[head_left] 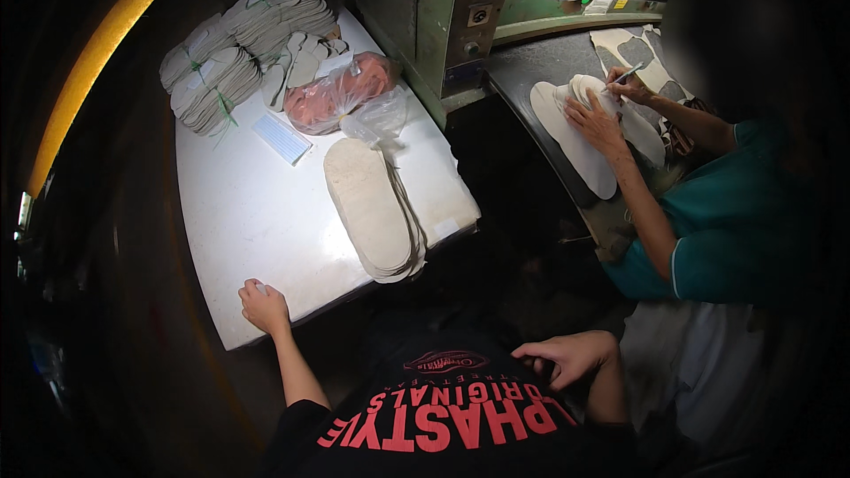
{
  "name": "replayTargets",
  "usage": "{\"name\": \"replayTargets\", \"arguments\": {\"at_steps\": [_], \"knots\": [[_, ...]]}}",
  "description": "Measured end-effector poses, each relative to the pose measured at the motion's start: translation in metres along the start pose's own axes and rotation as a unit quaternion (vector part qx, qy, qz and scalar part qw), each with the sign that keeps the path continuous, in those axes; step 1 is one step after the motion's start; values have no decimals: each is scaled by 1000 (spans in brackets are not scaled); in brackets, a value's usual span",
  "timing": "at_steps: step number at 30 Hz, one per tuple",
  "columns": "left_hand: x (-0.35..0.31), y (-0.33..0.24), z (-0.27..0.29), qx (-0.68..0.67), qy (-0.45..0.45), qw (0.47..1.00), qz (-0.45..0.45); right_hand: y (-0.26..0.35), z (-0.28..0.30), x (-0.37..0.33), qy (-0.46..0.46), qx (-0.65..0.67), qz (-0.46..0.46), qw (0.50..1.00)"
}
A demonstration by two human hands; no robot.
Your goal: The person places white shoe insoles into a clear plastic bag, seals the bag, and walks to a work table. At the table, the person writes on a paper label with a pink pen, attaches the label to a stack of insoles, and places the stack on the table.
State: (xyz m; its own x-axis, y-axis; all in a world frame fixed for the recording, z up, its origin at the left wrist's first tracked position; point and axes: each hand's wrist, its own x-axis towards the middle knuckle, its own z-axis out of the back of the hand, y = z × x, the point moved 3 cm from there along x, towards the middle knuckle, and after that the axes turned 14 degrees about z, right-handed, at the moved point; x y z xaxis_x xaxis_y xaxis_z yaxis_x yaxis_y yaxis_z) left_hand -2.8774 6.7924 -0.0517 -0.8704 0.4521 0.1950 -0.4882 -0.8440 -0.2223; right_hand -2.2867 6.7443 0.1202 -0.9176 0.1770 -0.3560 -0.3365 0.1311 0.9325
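Observation:
My left hand (264, 308) rests at the near left edge of the white table (257, 221), its fingers curled around a small pale thing that I cannot make out. My right hand (571, 358) hangs in front of my black shirt, off the table, its fingers loosely bent and apart with nothing visible in them. Closest to my hands on the table lies a stack of pale, sole-shaped pieces (367, 208), its near end reaching the front edge. Beyond it sits a clear plastic bag with reddish-orange contents (341, 93). Left of the bag lies a blue-and-white pad or slip (282, 139).
Bundles of grey sole-shaped pieces (212, 93), tied with green string, fill the table's far left. A green machine frame (443, 18) stands behind. At right, a co-worker in a teal shirt (735, 212) holds a pen over white cut pieces (575, 128) on a dark table (540, 57).

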Motion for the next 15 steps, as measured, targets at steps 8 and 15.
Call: {"name": "replayTargets", "arguments": {"at_steps": [8, 15], "knots": [[-2, -3, 2, 11, 18, 1000, 10, -13, 17, 25, -18, -19, -61, 998], [-4, 5, 3, 12, -5, 1000, -18, -34, 22, 32, -95, -30, -87, 991]]}}
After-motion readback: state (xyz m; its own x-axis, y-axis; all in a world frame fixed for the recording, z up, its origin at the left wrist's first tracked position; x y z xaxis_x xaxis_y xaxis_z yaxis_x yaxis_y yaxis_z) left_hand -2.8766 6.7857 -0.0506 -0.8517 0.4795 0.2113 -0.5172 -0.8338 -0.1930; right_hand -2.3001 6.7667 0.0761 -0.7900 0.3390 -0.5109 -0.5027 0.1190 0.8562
